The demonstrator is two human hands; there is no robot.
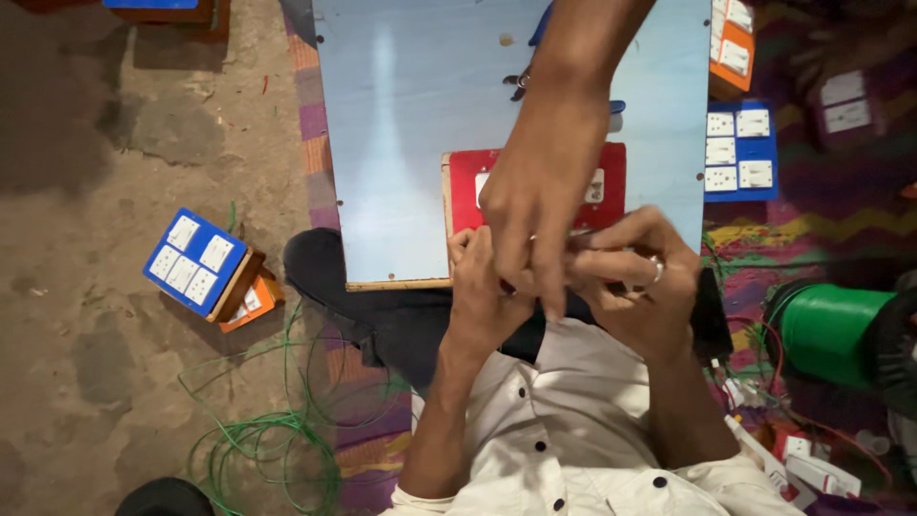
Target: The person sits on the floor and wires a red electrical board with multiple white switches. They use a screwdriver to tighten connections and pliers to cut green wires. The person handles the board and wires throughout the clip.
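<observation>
We look down at our left hand point(482, 287) and right hand point(638, 287), both curled close together at the near edge of a red switch board point(465, 186) lying on a pale blue table point(401, 124). Another person's hand point(530, 205) reaches down over them, hiding most of the board and whatever small part our fingers pinch. Green wire point(263, 430) lies left of our left elbow.

Pale blue board point(411, 143) — red switch panel point(468, 186) on it, near edge
</observation>
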